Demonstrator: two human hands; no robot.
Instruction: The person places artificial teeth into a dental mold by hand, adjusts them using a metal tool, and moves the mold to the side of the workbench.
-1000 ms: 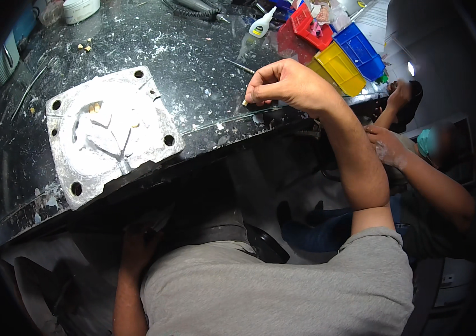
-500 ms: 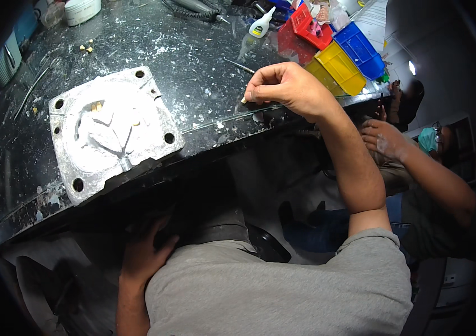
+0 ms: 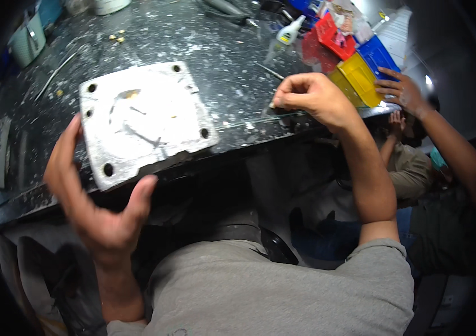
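A squarish metal flask half (image 3: 93,147) with holes at its corners lies at the bench's near edge. White plaster (image 3: 179,126) fills it, marked with grooves and a few small yellowish teeth (image 3: 132,94). My left hand (image 3: 100,210) is open around the flask's near left corner, thumb and fingers spread; whether the fingers touch its side I cannot tell. To the right of the flask, just above the bench edge, my right hand (image 3: 319,103) pinches a small ivory-coloured tooth (image 3: 272,105) between thumb and forefinger. Its other fingers are curled.
Several loose teeth (image 3: 117,39) lie behind the flask. A thin metal tool (image 3: 56,75) is at left, another (image 3: 268,70) beyond my right hand. A white bottle (image 3: 289,35) stands near red, yellow (image 3: 356,78) and blue bins. A co-worker's hand (image 3: 400,89) reaches to the bins.
My left hand has risen from my lap to the flask and spread open. My right hand keeps its pinch. The co-worker's hand has moved up to the bins. The view has shifted.
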